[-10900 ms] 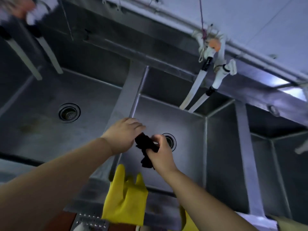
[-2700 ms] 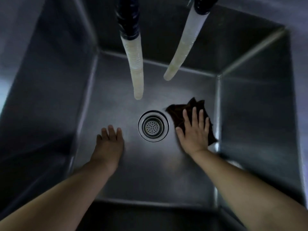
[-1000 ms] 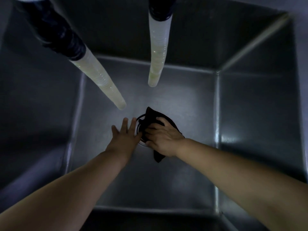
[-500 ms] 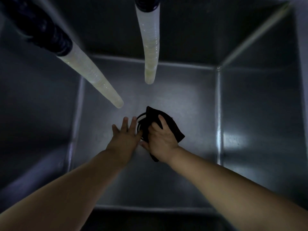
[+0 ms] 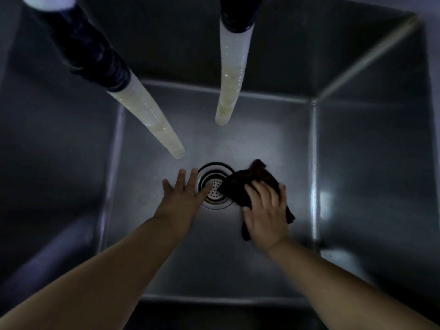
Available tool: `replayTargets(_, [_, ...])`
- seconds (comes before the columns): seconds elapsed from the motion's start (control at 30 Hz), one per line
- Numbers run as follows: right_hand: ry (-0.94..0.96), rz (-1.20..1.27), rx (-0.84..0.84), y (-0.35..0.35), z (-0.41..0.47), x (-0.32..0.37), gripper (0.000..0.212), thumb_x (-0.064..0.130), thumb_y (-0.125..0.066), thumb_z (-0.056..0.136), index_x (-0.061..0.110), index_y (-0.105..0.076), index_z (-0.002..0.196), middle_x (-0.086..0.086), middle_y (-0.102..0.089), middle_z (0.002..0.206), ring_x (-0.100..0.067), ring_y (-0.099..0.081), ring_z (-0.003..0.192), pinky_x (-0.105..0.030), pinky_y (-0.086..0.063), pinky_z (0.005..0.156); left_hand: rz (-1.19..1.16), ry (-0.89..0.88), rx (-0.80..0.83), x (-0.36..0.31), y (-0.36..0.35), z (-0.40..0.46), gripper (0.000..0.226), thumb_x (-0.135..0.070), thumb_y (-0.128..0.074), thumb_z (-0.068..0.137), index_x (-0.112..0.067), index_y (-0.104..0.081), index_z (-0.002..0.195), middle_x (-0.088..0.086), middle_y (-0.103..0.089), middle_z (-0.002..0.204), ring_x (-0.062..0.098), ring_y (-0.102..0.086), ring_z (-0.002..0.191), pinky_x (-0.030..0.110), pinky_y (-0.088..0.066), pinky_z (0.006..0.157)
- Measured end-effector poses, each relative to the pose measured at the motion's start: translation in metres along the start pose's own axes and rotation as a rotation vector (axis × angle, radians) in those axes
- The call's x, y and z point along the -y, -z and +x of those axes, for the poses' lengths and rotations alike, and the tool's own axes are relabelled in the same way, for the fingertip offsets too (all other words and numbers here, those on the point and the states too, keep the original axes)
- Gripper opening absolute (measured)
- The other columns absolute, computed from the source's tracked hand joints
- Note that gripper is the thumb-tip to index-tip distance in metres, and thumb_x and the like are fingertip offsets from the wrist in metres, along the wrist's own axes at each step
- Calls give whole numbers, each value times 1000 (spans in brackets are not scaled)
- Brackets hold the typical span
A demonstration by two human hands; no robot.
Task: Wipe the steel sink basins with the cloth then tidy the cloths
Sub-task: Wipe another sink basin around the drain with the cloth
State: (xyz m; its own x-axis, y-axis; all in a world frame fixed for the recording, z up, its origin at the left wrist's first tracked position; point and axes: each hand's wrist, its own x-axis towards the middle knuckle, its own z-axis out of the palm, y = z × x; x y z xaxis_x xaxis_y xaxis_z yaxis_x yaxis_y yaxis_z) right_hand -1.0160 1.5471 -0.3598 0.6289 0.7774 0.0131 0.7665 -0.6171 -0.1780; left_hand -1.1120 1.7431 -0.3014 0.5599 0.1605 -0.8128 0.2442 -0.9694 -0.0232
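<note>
I look straight down into a deep steel sink basin (image 5: 262,148). A dark cloth (image 5: 242,184) lies on the basin floor just right of the round drain strainer (image 5: 214,186), overlapping its right edge. My right hand (image 5: 265,210) presses on the cloth with fingers bent over it and holds it against the floor. My left hand (image 5: 183,196) lies flat on the floor left of the drain, fingers straight, fingertips at the strainer's rim.
Two pale ribbed hoses hang down from above: the left hose (image 5: 152,125) slants toward the drain, the right hose (image 5: 229,86) ends over the back of the floor. Steel walls (image 5: 371,163) close in on all sides.
My right hand has slid the cloth rightward off the drain, uncovering most of the strainer. My left hand has stayed in place beside the drain.
</note>
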Motion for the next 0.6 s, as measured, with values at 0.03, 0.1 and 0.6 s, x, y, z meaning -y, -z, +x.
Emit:
replayTargets(0.03, [-81,-27,7,0,3,-5,51,34,-39,88,12,-47,133,-12,-52,132,-26,-37,124,-58,-12,112,-1,2,-7,0,0,0,126,-24,-78,73,-25,25,145,18,31,151,43,20,140,61,-11,113])
replayTargets(0.1, [-239,-65,33,2,16,-10,57,37,-33,90,11,-38,141,-13,-45,140,-27,-30,131,-57,-9,112,5,14,-37,0,-2,1,124,-22,-76,75,-19,26,145,17,29,153,42,18,141,60,-12,113])
replayTargets(0.6, [242,-99,344,-13,224,70,65,54,-20,95,27,-3,152,-3,5,160,-23,12,146,-56,1,114,67,43,-13,-4,2,5,102,-17,-61,87,-5,23,145,18,29,152,45,16,141,61,-13,112])
